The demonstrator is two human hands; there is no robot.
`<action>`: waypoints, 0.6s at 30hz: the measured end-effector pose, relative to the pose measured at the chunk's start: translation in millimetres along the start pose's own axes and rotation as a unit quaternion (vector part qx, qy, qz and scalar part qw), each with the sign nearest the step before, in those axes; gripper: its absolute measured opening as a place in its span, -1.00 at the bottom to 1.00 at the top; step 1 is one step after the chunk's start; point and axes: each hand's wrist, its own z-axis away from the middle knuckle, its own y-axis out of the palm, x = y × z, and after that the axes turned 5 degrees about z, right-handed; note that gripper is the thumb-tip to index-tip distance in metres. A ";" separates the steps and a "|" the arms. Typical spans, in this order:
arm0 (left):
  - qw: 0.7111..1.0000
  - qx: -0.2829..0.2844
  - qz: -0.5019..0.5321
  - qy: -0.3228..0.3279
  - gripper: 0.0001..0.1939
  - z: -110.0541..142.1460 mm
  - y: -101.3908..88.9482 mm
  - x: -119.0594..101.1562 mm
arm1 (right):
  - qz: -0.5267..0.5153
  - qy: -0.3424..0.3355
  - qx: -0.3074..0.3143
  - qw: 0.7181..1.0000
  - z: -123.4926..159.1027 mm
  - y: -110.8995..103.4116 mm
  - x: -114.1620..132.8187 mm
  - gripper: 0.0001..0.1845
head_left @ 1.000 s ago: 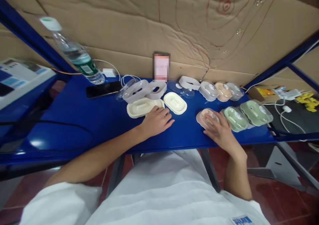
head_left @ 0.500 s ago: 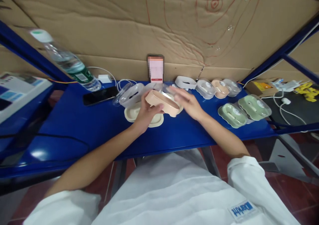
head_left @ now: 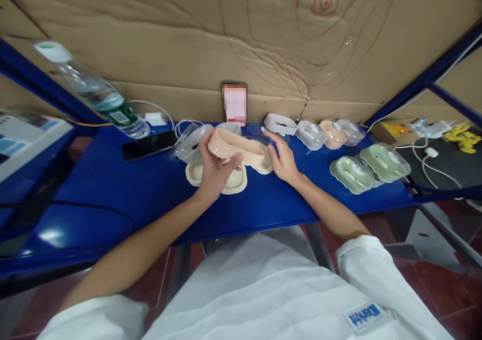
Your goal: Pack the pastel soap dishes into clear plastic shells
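My left hand (head_left: 213, 174) grips a peach oval plastic box (head_left: 237, 146) by its left end, thumb along the near wall. The box is tilted above the table, its open side facing up and away. My right hand (head_left: 285, 161) is apart from the box, holding nothing visible, fingers spread. Below the box lies a cream two-lobed tray (head_left: 237, 180), partly hidden by my left hand. Another cream tray (head_left: 265, 164) shows between the box and my right fingers. A clear plastic cover (head_left: 276, 133) rests beyond that hand.
Pale boxes (head_left: 194, 144) stand behind my left hand. Along the back right are a white box (head_left: 280, 124) and several covered boxes, with green ones (head_left: 352, 174) nearer. A phone (head_left: 235, 104) leans on the cardboard; a black phone (head_left: 148, 146) and water bottle (head_left: 113, 106) are left.
The peach box has moved left and slightly up in my left hand. My right hand has drawn away from it, lower, with fingers apart.
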 end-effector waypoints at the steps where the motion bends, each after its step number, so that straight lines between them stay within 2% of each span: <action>1: 1.000 0.014 -0.012 -0.001 0.05 0.9 -0.1 3.7 | -0.030 -0.005 -0.017 0.999 0.7 -4.4 6.1 -0.44; 2: 0.999 0.031 -0.024 0.000 0.06 2.1 0.1 6.2 | -0.059 -0.016 -0.017 0.998 2.1 -7.6 13.0 -0.44; 6: 0.991 0.102 -0.076 0.035 0.07 8.2 1.5 5.6 | -0.149 -0.058 0.059 0.985 9.3 -7.0 39.1 -0.39; 9: 0.987 0.127 -0.087 0.053 0.13 11.9 2.7 -0.3 | -0.221 0.005 0.074 0.972 9.9 -5.1 43.7 -0.42; 11: 0.988 0.138 -0.063 0.037 0.14 13.2 4.1 -3.1 | -0.267 0.060 0.085 0.958 7.8 -8.5 40.6 -0.45; 13: 0.991 0.130 -0.035 0.008 0.10 13.1 5.5 -3.3 | -0.290 0.058 0.103 0.950 5.8 -12.5 38.0 -0.50; 16: 0.997 0.070 -0.016 -0.017 0.00 10.5 5.3 0.3 | -0.261 0.003 0.100 0.960 6.8 -11.4 39.8 -0.47; 18: 0.999 0.043 -0.006 -0.021 0.01 8.8 3.6 3.4 | -0.247 0.011 0.091 0.965 9.0 -6.8 41.8 -0.45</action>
